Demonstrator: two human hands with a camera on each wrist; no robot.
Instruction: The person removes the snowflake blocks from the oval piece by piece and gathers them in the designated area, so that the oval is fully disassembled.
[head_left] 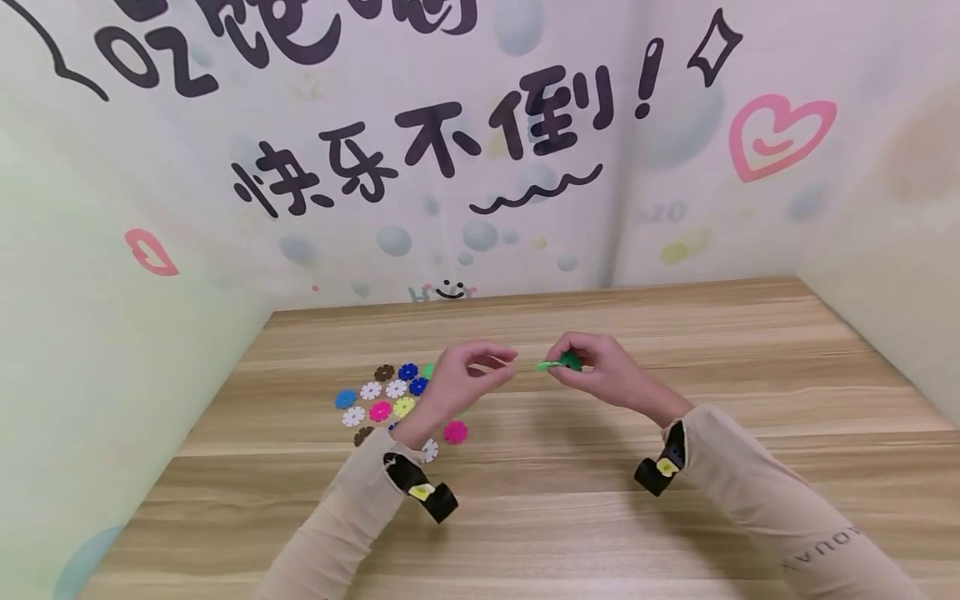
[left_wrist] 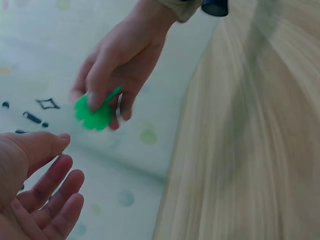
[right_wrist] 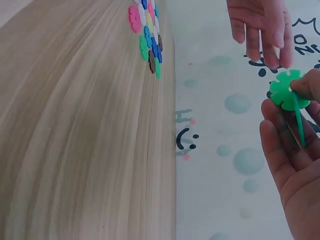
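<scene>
My right hand (head_left: 606,371) pinches a green notched plastic disc (right_wrist: 283,91) between thumb and fingers above the table. A second green disc (right_wrist: 299,122), seen edge-on in the right wrist view, stands at an angle to the first and appears joined to it. To the left, my left hand (head_left: 465,379) hovers with loosely bent fingers and nothing between them. A small gap separates its fingertips from the green pieces. In the left wrist view, the left hand's fingers (left_wrist: 60,185) are spread below the green disc (left_wrist: 92,114).
Several flower-shaped discs in white, blue, brown, yellow, pink and green lie around a pink disc (head_left: 380,410) on the wooden table (head_left: 540,517), partly hidden by the left hand. A printed curtain (head_left: 420,242) hangs behind the table. Each wrist wears a black camera (head_left: 657,475).
</scene>
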